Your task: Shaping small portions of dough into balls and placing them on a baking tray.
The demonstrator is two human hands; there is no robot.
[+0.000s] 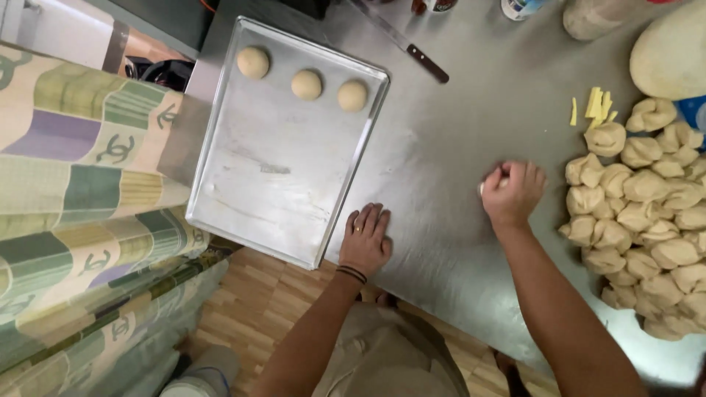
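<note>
dough piece (pixel 491 181) sits under my cupped right hand (pixel 512 192) on the steel bench (pixel 456 132), near the heap of dough lumps (pixel 647 213) by its right edge. my left hand (pixel 365 239) lies flat and empty at the near edge, touching the tray (pixel 279 169) corner, likely to steady it.

I see the tray (pixel 279 169) at the surface's (pixel 456 147) left end, three dough balls (pixel 307 84) along its far side. A knife (pixel 401 40) lies behind it; the dough pile (pixel 647 213) sits far right.
</note>
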